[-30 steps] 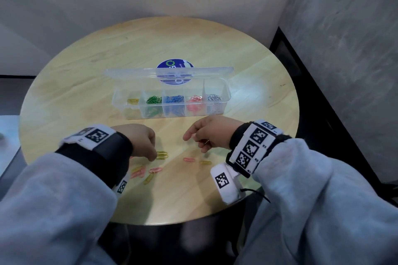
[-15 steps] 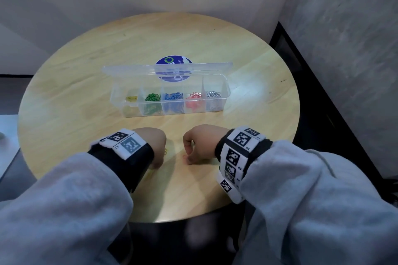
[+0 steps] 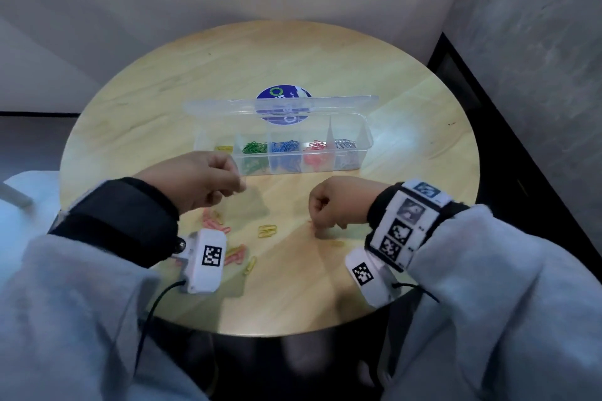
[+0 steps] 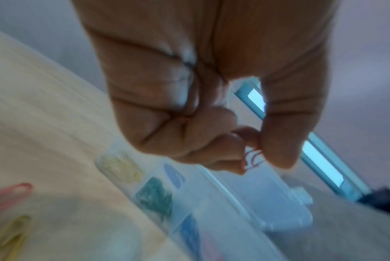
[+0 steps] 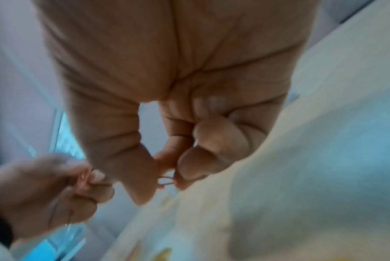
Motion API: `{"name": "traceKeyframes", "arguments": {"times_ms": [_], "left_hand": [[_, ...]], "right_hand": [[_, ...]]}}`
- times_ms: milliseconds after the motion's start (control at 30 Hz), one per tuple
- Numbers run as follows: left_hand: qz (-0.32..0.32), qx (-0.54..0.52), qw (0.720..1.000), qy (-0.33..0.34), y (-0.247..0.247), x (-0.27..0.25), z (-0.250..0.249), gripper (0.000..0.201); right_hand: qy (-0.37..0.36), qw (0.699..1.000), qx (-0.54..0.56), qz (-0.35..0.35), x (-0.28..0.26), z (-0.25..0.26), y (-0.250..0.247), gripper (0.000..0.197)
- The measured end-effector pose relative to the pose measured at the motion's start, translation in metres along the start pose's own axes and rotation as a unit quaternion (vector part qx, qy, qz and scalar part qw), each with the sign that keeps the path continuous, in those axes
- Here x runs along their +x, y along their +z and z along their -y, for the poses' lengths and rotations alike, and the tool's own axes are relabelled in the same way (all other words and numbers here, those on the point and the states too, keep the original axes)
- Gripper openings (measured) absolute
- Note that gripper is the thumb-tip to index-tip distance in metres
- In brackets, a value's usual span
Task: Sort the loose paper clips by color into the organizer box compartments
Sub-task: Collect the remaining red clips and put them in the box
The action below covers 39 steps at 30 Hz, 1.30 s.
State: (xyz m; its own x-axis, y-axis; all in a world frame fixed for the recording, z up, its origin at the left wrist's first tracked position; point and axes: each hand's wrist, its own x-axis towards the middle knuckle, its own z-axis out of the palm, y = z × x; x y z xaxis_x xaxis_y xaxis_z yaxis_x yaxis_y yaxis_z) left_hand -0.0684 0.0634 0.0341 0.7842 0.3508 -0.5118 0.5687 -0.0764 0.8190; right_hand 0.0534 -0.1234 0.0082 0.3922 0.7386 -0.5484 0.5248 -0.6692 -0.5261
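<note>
Five compartments of the organizer box [image 3: 365, 140] already hold clips; reading from my left they are yellow, green, blue, red and silver, with its clear lid [image 3: 228, 106] tipped open behind. I judge most of the sorting done. What is left lies on the near part of the table: a small scatter of pink and yellow clips [image 3: 236, 254] under my left wrist, a yellow clip [image 3: 267, 230] in the middle, and another faint yellow one [image 3: 337, 242] near my right wrist.

My left hand [image 3: 202, 181] is lifted just in front of the box's left end, thumb and forefinger pinching a red clip [image 4: 252, 159]. My right hand [image 3: 335, 205] is low over the wood, fingers curled, pinching a second red clip [image 5: 165, 181] at the surface; both belong in the red compartment.

The round table [image 3: 423, 101] is pale wood with a blue sticker [image 3: 280, 93] behind the box. Plain pale walls meet behind it, a mottled grey wall stands to my right, and a dark strip runs along its foot.
</note>
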Motion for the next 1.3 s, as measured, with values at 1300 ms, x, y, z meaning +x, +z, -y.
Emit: {"name": "traceKeyframes", "arguments": {"times_ms": [1300], "left_hand": [[-0.034,0.412,0.907,-0.083,-0.040,0.018,0.057,0.029]], "right_hand": [[-0.121,0.937,-0.305,0.118,0.050,0.104,0.055,0.024]]}}
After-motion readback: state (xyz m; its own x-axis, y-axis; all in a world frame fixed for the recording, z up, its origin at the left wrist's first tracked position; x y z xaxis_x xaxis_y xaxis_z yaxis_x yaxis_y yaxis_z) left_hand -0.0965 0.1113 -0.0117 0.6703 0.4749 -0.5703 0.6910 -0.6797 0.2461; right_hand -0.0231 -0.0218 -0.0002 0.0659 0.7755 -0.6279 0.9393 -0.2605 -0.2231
